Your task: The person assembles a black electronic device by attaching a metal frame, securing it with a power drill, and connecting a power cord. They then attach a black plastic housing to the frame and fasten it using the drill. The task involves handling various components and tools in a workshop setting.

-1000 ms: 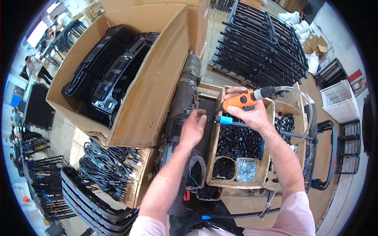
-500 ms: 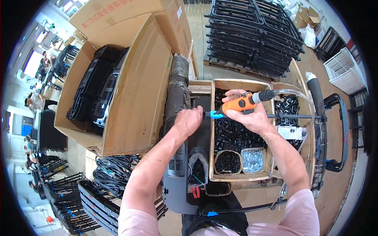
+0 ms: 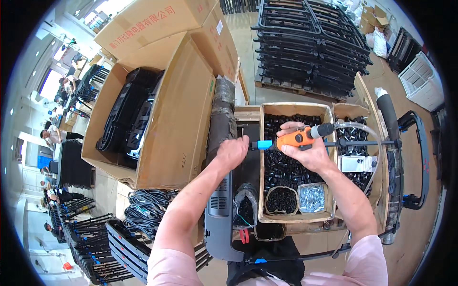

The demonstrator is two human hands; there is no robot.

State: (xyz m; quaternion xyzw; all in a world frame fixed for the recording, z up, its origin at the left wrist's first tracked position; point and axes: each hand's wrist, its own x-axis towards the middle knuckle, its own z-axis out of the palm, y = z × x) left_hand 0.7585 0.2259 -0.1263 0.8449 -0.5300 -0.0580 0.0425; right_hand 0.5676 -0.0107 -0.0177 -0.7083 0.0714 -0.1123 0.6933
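My right hand [image 3: 310, 152] is wrapped round an orange handheld power tool [image 3: 293, 138] with a grey-black end and a clear hose [image 3: 365, 129]. Just left of the tool, a bright blue piece [image 3: 264, 145] sits in line with a dark bar [image 3: 358, 143] that runs to the right across the parts boxes. My left hand [image 3: 233, 152] is closed at the bar's left end, beside a long black padded roll [image 3: 222, 107]. What its fingers grip is hidden. Below that hand lies a black vented housing [image 3: 219, 202].
A wooden box [image 3: 296, 218] holds small black parts, with dark screws and silver pins in smaller containers. Another parts box [image 3: 352, 110] adjoins it. An open carton [image 3: 164, 143] with black housings stands left. Stacked black frames [image 3: 310, 52] lie beyond; coiled cables [image 3: 148, 209] are lower left.
The whole view has shifted slightly. The orange tool has come a little nearer and more in line with the blue piece. My left hand keeps its place at the bar's end.
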